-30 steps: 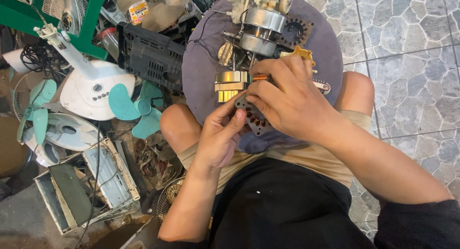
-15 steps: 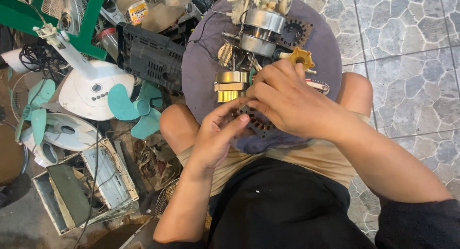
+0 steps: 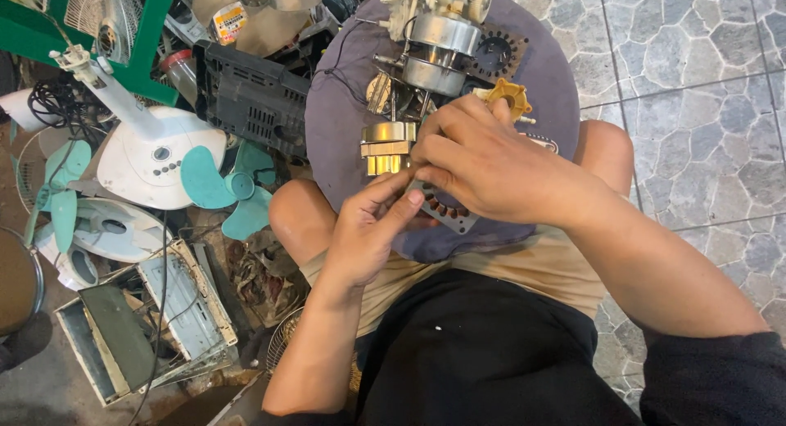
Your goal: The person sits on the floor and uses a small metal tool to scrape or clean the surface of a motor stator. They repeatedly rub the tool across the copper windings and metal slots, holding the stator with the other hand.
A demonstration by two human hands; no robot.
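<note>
resting across the person's bare knees, a round purple-grey cushion (image 3: 344,139) serves as the work surface, and on it both hands meet over a flat grey toothed motor lamination plate (image 3: 446,215) that lies at about 6 o'clock on the cushion. the right hand (image 3: 483,168) is curled over the plate from 3 o'clock, fingers bent and pressing down on its upper part; the left hand (image 3: 368,233) comes up from 7 o'clock with thumb and forefinger narrowed onto the plate's near edge. just at 12 o'clock from the hands a brass-coloured block (image 3: 386,146) stands touching the knuckle line, beyond it the silver fan motor (image 3: 438,53) with its cream gearbox on top, at 1 o'clock a yellow knob (image 3: 512,97), and near it a dark round slotted plate (image 3: 495,53). of containers, a grey open metal casing (image 3: 176,303) lies at 8 o'clock on the ground with wires trailing over it, what is inside being too dim to tell; a black slotted plastic housing (image 3: 250,98) sits at 10 o'clock. around them are a white fan base (image 3: 155,160), teal fan blades (image 3: 225,188) and a green frame (image 3: 90,41). to the right the floor (image 3: 696,90) is grey stone-pattern tile.
</note>
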